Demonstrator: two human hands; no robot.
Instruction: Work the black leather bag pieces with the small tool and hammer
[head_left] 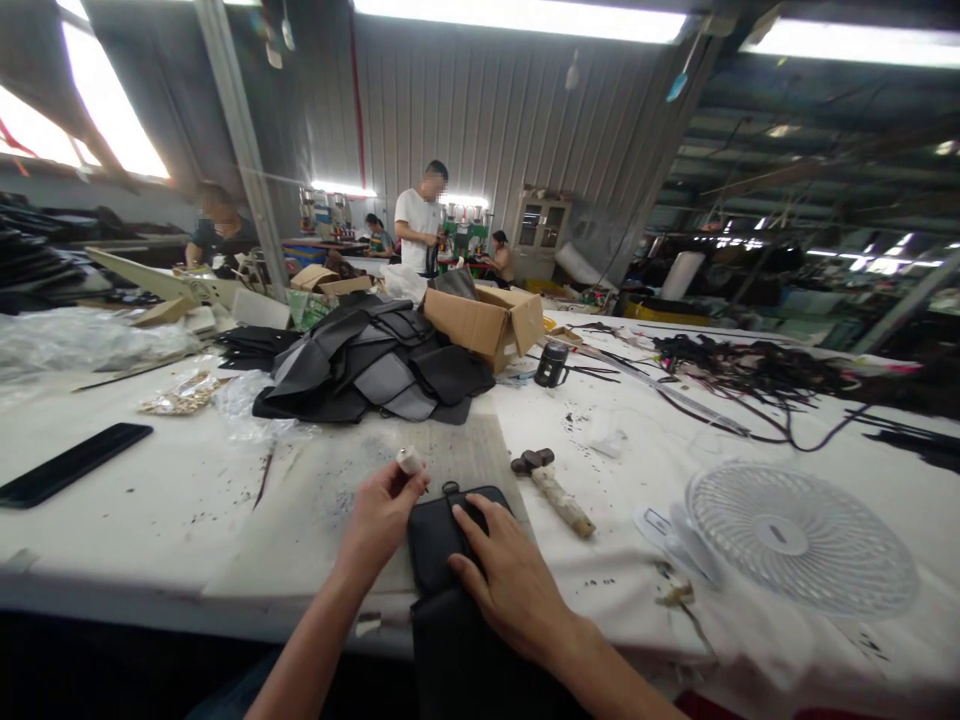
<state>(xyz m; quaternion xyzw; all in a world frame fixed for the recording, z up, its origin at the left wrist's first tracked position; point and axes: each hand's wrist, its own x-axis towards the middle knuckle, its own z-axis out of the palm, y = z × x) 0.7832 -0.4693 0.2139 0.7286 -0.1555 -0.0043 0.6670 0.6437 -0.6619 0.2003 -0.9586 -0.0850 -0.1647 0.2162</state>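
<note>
On the white table point(172, 490), close to its front edge, lies a black pouch point(442, 535); the right hand point(510, 585) rests flat on it with fingers spread, pressing it down; the left hand point(379, 520) is closed around a small white stick point(409, 460), just beside the pouch's top left corner; a hammer point(553, 490) lies near on the right; a white fan point(799, 535) lies further right; a pile of black pieces point(375, 365) and a cardboard box point(487, 320) sit further back.
</note>
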